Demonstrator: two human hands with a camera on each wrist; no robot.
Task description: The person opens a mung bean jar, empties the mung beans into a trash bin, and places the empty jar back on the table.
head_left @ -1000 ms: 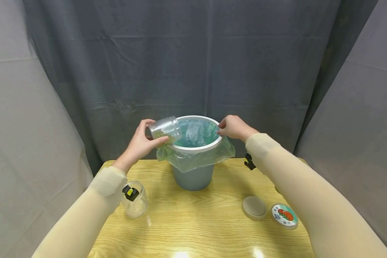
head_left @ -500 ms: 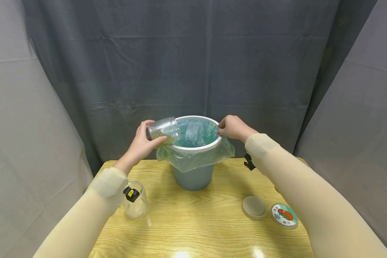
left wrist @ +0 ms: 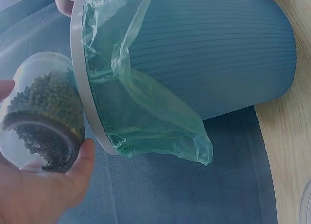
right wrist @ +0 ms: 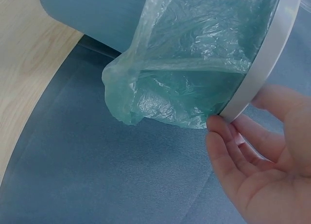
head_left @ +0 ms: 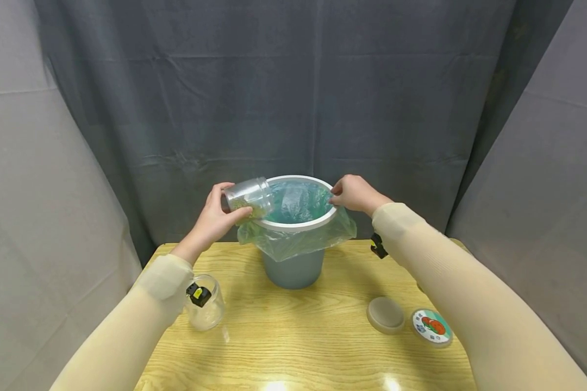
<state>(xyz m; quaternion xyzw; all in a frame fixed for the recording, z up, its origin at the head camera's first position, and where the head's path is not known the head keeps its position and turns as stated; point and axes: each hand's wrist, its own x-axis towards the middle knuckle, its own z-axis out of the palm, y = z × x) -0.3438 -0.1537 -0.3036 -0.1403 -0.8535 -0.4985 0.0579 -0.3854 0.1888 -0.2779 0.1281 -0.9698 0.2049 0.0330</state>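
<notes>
Well, left fingers [head_left: 217, 191] hold a tilted jar [head_left: 247, 195].

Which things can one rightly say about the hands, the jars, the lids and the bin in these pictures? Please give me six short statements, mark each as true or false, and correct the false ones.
1. The left hand holds a tilted jar, its mouth toward the bin. True.
2. That jar is empty. False: it contains small round grains.
3. A plain lid and a picture lid lie on the table. True.
4. The right hand holds the plain lid. False: it grips the rim of the bin.
5. A green bag lines the bin. True.
6. The second jar stands right of the bin. False: it stands left of it.
</notes>
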